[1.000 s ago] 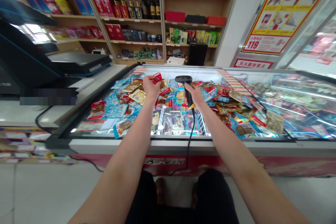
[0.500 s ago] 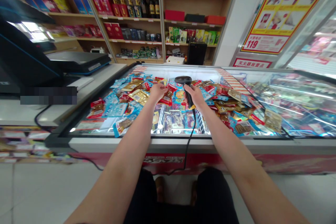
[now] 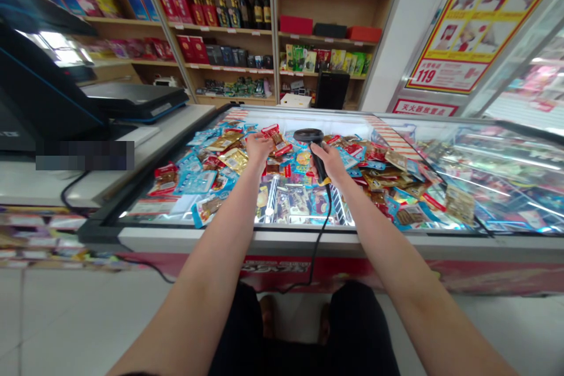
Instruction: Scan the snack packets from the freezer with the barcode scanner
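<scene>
My right hand [image 3: 326, 160] is wrapped round the handle of a black barcode scanner [image 3: 308, 136], its wide head level above the packets. A black cable [image 3: 324, 223] hangs from the handle over the freezer's front edge. To the left of the scanner, my left hand [image 3: 259, 148] pinches the left side of a red snack packet [image 3: 277, 140] with a clear, brown-filled middle; the fingertips are partly hidden. Around both hands, red, blue and gold snack packets lie heaped on the freezer's glass top, with a gold packet [image 3: 234, 160] just left of my left hand.
The chest freezer [image 3: 176, 239] stands before my knees; wire baskets of goods show through its glass. Another packet heap [image 3: 388, 176] lies on the right. A counter [image 3: 145, 153] with a weighing scale [image 3: 136, 97] is on the left. Stocked shelves [image 3: 211, 29] line the back.
My left hand has moved slightly left and away from me, and the red packet has shifted up and turned. The scanner stays almost still in my right hand.
</scene>
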Demonstrator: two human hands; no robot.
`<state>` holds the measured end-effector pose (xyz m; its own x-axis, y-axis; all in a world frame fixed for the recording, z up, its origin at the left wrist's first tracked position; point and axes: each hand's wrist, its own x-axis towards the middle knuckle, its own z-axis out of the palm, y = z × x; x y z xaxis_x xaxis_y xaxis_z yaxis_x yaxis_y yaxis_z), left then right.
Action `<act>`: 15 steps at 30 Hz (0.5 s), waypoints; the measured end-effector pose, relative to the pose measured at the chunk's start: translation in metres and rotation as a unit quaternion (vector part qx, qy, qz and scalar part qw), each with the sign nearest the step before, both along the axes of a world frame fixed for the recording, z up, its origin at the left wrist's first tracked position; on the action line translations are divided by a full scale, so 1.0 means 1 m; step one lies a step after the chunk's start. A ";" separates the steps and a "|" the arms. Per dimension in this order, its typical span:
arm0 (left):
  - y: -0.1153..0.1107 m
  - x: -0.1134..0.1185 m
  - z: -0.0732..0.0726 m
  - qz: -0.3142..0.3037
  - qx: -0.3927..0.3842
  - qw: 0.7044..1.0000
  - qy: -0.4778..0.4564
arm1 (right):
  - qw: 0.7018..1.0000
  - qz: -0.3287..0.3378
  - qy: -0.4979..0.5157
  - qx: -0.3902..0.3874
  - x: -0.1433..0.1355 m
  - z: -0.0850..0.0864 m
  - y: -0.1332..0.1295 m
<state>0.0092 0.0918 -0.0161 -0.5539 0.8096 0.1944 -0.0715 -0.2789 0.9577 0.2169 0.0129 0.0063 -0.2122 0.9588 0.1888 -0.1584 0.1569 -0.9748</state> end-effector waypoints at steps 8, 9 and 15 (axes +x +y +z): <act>0.002 -0.007 0.001 0.047 0.006 0.998 0.038 | 0.999 0.018 -0.028 -0.002 0.000 -0.003 0.001; 0.003 -0.006 0.000 0.050 0.007 0.998 0.029 | 0.999 0.021 -0.032 -0.005 0.000 -0.003 0.000; 0.006 -0.001 0.000 0.041 0.012 0.999 -0.031 | 0.997 0.045 -0.053 -0.015 0.000 -0.001 -0.004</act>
<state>0.0083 0.0979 -0.0157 -0.6303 0.7561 0.1761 -0.1066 -0.3090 0.9451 0.2173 0.0091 0.0049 -0.3158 0.9397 0.1314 -0.0660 0.1164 -0.9910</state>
